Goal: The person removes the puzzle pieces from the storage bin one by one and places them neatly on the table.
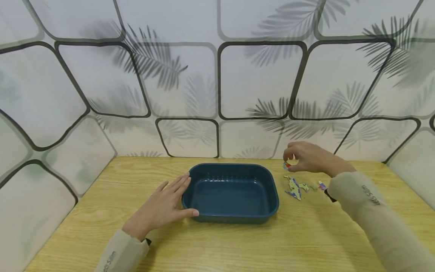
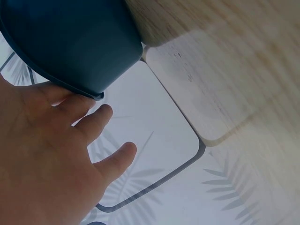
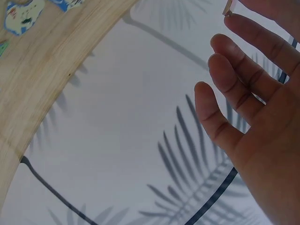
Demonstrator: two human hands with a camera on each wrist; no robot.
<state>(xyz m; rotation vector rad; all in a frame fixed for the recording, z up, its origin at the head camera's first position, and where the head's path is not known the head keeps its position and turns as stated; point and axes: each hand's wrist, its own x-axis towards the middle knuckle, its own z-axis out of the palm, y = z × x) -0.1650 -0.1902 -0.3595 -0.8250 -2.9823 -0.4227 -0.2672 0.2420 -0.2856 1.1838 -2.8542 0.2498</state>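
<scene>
A dark blue rectangular basin (image 1: 231,218) stands on the wooden table, with nothing inside it. My left hand (image 1: 163,206) rests on its left rim, fingers straight and thumb along the front corner; the left wrist view shows the fingers (image 2: 75,108) against the rim. To the right of the basin, just above the table, my right hand (image 1: 307,158) pinches a small flat piece with red and blue print (image 1: 286,165) between thumb and index finger. Its thin, wood-coloured edge (image 3: 228,8) shows in the right wrist view, while the other fingers (image 3: 211,110) are spread.
Several flat, irregular printed pieces (image 1: 293,189) lie right of the basin, below the right hand. Another colourful piece (image 1: 321,185) sits beside the right sleeve. A patterned wall covering (image 1: 190,79) closes off the table (image 1: 217,245) at the back and both sides.
</scene>
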